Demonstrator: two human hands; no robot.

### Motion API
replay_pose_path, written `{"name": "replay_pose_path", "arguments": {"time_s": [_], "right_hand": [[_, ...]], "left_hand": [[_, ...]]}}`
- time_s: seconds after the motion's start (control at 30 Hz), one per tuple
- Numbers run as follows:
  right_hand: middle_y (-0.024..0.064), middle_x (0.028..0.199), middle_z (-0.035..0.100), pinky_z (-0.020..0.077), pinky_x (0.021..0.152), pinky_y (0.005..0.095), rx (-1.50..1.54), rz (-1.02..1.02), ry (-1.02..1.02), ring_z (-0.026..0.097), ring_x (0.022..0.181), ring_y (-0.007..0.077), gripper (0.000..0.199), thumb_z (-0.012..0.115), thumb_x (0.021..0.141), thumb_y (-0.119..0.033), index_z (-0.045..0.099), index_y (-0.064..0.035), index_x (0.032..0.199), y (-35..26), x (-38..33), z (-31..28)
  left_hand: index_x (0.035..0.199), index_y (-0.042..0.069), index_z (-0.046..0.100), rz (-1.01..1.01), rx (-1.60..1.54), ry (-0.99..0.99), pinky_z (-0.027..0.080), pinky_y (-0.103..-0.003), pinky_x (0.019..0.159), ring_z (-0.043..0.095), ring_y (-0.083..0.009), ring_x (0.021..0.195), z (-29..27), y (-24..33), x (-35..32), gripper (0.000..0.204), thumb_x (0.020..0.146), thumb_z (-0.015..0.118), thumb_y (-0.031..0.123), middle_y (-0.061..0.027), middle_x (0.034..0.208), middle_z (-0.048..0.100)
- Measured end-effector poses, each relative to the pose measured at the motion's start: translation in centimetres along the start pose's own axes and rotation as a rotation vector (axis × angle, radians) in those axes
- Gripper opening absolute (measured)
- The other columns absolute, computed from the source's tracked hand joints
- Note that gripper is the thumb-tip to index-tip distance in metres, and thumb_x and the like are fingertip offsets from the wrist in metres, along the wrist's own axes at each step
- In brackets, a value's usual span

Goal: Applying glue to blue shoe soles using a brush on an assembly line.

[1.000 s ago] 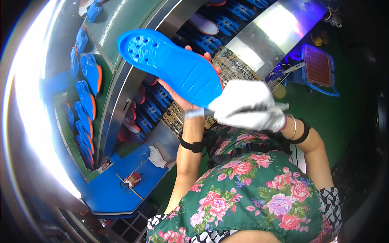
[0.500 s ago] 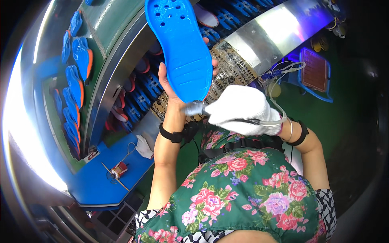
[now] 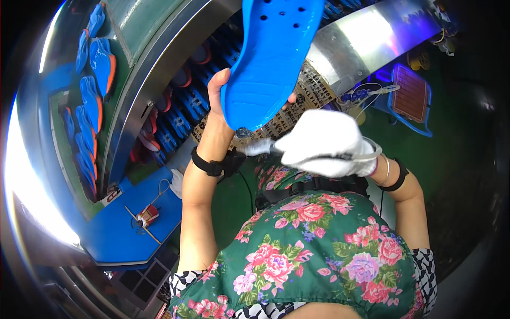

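A blue shoe sole (image 3: 268, 69) with a raised rim and several round holes is raised tilted in front of me. My left hand (image 3: 219, 98) is bare and closed around its heel half, thumb along the left edge, fingertips showing at the right edge. Wet-looking gloss shows on the sole, and a clear shiny patch sits at its heel end. Just below that heel, my right hand (image 3: 324, 143), in a white glove, is closed on a brush (image 3: 259, 147). The brush head is blurred by motion; a clear hose (image 3: 374, 151) runs by the glove.
Several blue soles with orange edges (image 3: 103, 64) lie on a green belt (image 3: 127, 64) at the left. Racks of more soles (image 3: 183, 117) stand beyond the curved metal edge. A blue table (image 3: 125, 234) holds a small red tool (image 3: 147, 214). A blue stool (image 3: 409, 95) stands at right.
My left hand has shifted the sole up and to the right, turning its toe rightward. The brush stays near the heel, in my right hand. The soles on the belt appear slightly shifted.
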State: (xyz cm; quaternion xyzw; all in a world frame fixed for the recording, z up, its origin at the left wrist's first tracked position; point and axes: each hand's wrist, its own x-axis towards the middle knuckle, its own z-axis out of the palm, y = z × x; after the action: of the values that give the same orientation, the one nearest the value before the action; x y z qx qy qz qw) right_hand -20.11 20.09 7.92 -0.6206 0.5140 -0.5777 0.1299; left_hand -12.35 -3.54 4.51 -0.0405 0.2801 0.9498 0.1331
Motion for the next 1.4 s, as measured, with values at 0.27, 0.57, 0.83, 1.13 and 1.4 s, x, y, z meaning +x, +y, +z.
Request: {"name": "replay_pose_path", "arguments": {"time_s": [0.27,0.57,0.83,1.13,1.4], "right_hand": [[0.0089,0.104,0.076,0.0564,0.071,0.0361,0.008,0.018,-0.022,0.070,0.081,0.0240,0.023,0.078,0.079,-0.005,0.077,-0.0102,0.102,0.1,0.2,-0.1],[0.0153,0.097,0.076,0.0574,0.084,0.0346,0.543,0.526,0.252,0.073,0.092,0.0221,0.014,0.079,0.078,0.004,0.077,-0.0002,0.091,0.3,0.1,0.5],[0.0126,0.106,0.075,0.0566,0.085,0.0314,-0.494,0.046,0.341,0.071,0.097,0.0212,0.024,0.075,0.082,0.005,0.076,-0.0017,0.104,4.6,6.7,-6.0],[0.0139,0.096,0.074,0.0573,0.079,0.0298,0.374,0.245,0.458,0.071,0.087,0.0199,0.017,0.074,0.079,0.010,0.075,0.0024,0.094,1.5,3.7,-3.7],[0.0110,0.094,0.076,0.0538,0.072,0.0252,0.650,0.681,0.653,0.069,0.077,0.0140,0.021,0.072,0.083,0.006,0.075,0.0040,0.104,5.2,-1.3,0.0]], "left_hand": [[0.154,-0.005,0.029,-0.029,-0.069,-0.024,0.054,-0.053,0.099,0.058,-0.0539,0.118,-1.4,0.4,0.3,0.099,0.082,0.066,0.053,-0.0355,0.141,0.048],[0.154,-0.005,0.029,0.125,-0.305,-0.067,0.054,-0.055,0.099,0.058,-0.0541,0.119,-1.6,-1.1,0.6,0.091,0.089,0.058,0.052,-0.0328,0.145,0.047],[0.154,0.002,0.033,0.145,-0.397,0.124,0.053,-0.060,0.092,0.056,-0.0521,0.120,-0.1,-5.0,-0.6,0.087,0.092,0.056,0.057,-0.0256,0.146,0.048],[0.160,0.005,0.011,0.448,-0.115,0.024,0.046,-0.065,0.106,0.049,-0.0503,0.130,2.9,0.5,-5.1,0.126,0.073,0.080,0.064,-0.0337,0.156,0.027],[0.156,0.000,0.017,0.761,-0.500,-0.030,0.046,-0.056,0.109,0.036,-0.0506,0.138,-0.6,14.5,-5.5,0.110,0.085,0.067,0.066,-0.0332,0.154,0.025]]}}
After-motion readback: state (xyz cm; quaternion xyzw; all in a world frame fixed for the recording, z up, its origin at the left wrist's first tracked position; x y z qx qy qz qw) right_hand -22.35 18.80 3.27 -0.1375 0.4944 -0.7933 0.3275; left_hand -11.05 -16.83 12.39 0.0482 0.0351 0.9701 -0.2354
